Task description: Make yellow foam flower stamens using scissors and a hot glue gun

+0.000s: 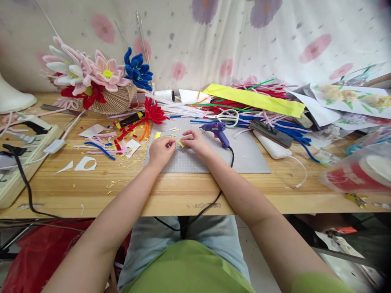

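Over the grey cutting mat [244, 160], my two hands are close together. Thumb and fingers of my left hand [161, 152] are pinched together, and what lies between them is too small to make out. My right hand [195, 142] pinches a small yellow piece [180, 143] at its fingertips, facing the left hand. Another yellow scrap [157, 135] lies just behind my left hand. To the right of my right hand, a purple glue gun [217, 131] rests on the mat, its black cord running toward the table's front edge. White-handled scissors [227, 116] lie behind it.
Fuzzy-stem flowers [106, 73] stand at the back left, with a red flower [153, 110] near the mat. Stem offcuts [104, 144] litter the left. Bundled stems and a yellow sheet [256, 99] line the back. A phone [271, 133], bagged cup [360, 171] and power strip [36, 150] flank the mat.
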### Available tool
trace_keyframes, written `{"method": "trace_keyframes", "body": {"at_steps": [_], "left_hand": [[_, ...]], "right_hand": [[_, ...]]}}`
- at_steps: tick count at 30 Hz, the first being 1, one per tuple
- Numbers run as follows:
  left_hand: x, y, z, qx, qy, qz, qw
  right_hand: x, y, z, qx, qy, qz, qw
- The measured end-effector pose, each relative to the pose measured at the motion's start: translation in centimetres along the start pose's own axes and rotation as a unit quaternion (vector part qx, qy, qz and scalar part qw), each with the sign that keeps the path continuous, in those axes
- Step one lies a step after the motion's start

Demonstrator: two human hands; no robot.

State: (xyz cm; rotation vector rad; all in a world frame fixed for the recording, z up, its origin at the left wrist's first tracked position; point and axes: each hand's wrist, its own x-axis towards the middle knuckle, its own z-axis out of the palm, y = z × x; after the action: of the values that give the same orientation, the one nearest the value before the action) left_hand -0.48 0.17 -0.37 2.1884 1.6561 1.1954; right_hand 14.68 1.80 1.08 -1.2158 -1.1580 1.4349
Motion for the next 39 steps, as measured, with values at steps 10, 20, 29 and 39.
{"method": "trace_keyframes", "body": {"at_steps": [10, 20, 29, 39], "left_hand": [[-0.02, 0.06, -0.04, 0.03, -0.022, -0.005, 0.999], [0.08, 0.01, -0.05, 0.045, -0.036, -0.01, 0.998], [0.07, 0.08, -0.14, 0.028, -0.052, -0.038, 0.998], [0.07, 0.19, -0.35, -0.026, -0.081, -0.089, 0.992]], "right_hand": [[0.32, 0.56, 0.21, -0.036, 0.008, -0.012, 0.999], [0.31, 0.8, 0.15, -0.048, 0.008, -0.028, 0.998], [0.16, 0.65, 0.15, -0.04, 0.003, -0.026, 0.999], [0.18, 0.63, 0.12, -0.037, 0.001, -0.025, 0.999]]}}
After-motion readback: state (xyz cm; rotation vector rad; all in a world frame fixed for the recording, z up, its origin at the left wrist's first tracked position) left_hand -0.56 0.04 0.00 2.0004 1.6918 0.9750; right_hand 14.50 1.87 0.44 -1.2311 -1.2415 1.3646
